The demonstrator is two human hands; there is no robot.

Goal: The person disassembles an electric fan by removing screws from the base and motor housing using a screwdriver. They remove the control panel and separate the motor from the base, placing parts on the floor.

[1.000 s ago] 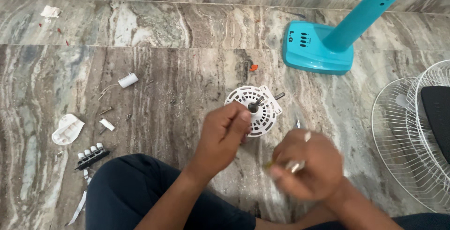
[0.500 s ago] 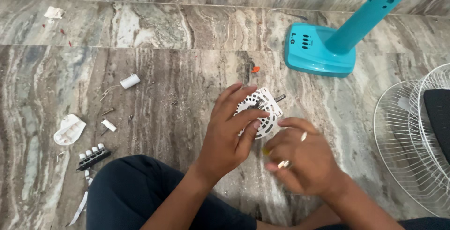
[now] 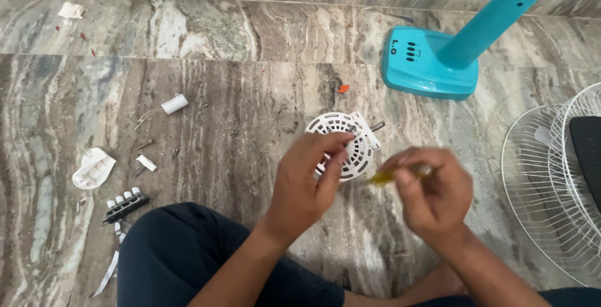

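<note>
Left hand point(image 3: 307, 179) now pulls back a bit: fingers off the top of the white vented motor cover point(image 3: 345, 144), curled at its near-left edge vs. spread over it 0.5 s ago. Right hand point(image 3: 432, 191) lifts away to the right, yellowish tool point(image 3: 391, 174) now showing, blurred.

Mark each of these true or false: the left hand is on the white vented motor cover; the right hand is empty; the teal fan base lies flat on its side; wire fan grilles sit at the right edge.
1. The left hand is on the white vented motor cover. True.
2. The right hand is empty. False: it holds a yellowish tool, blurred.
3. The teal fan base lies on its side. False: it rests on its base with the column angled upward.
4. Wire fan grilles sit at the right edge. True.
</note>
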